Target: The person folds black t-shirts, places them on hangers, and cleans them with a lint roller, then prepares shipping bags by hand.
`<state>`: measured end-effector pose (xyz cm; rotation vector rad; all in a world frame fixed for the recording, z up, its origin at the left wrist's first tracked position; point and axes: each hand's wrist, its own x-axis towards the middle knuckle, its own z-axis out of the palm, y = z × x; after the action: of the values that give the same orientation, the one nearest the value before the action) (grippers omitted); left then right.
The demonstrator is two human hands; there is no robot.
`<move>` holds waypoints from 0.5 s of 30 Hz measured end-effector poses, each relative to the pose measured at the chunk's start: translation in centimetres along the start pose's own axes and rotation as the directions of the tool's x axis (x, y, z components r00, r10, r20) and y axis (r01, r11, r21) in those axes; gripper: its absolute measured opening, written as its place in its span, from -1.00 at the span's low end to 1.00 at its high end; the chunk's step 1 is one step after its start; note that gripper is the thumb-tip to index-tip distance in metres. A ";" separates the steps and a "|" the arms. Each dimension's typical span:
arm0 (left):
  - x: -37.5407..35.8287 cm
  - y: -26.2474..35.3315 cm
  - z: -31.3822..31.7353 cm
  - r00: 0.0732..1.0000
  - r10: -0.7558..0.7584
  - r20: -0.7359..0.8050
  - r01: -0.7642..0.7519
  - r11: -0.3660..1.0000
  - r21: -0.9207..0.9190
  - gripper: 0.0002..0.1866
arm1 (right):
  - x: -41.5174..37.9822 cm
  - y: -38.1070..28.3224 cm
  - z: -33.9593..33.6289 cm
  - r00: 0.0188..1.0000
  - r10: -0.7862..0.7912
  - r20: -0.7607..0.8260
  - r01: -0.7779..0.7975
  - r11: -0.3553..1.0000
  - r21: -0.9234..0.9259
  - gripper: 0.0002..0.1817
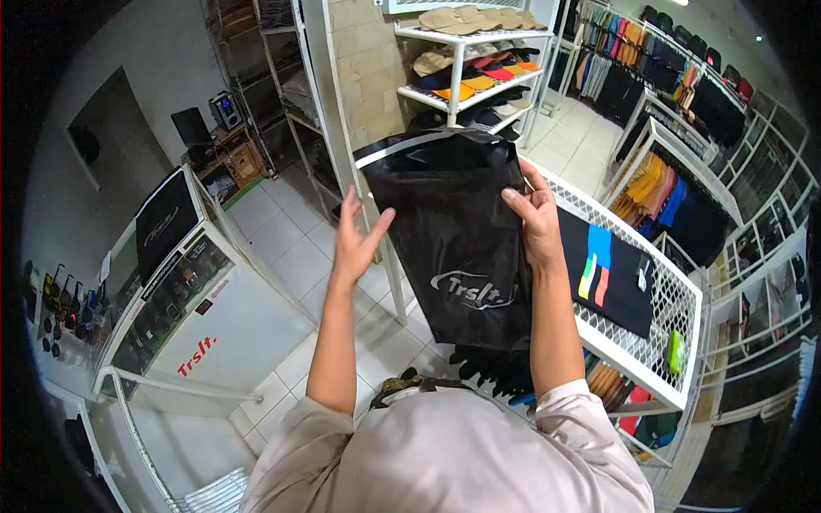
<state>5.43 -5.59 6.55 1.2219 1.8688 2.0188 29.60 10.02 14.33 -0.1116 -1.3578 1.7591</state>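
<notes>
A black plastic mailer bag [440,231] with a white "Trslt." print hangs upright in front of me, its mouth at the top with a pale strip along the edge. My right hand [537,218] grips its right side between thumb and fingers. Beside the bag's left edge, my left hand [359,239] has its fingers spread and holds nothing. A folded black T-shirt [629,291] with blue, green and red blocks lies on the white mesh rack top [676,308] to the right.
A small bright green packet [676,352] sits near the rack's corner. Caps [479,85] fill white shelves ahead. At the left stands a white counter [214,316] with another black bag [165,221] on top. Clothes hang on racks [667,197] at the right.
</notes>
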 end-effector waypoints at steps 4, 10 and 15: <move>-3.2 -0.9 3.1 0.901 -0.316 0.298 0.428 0.760 -0.489 -0.43 | -3.0 0.2 -1.9 0.999 0.027 -0.045 -0.027 1.000 0.011 -0.41; -7.4 1.1 -0.5 0.931 -0.330 0.158 0.363 0.775 -0.518 -0.69 | -5.0 0.3 -4.1 0.969 0.135 -0.205 -0.191 0.940 -0.283 -0.64; -8.3 4.7 -5.9 0.956 -0.287 0.063 0.281 0.830 -0.481 -0.57 | -4.7 2.1 0.3 0.992 0.096 -0.076 -0.114 0.950 -0.291 -0.68</move>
<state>9.19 -16.07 7.45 0.7456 1.3148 2.1346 31.10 6.60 10.74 -0.4061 -1.5872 1.6132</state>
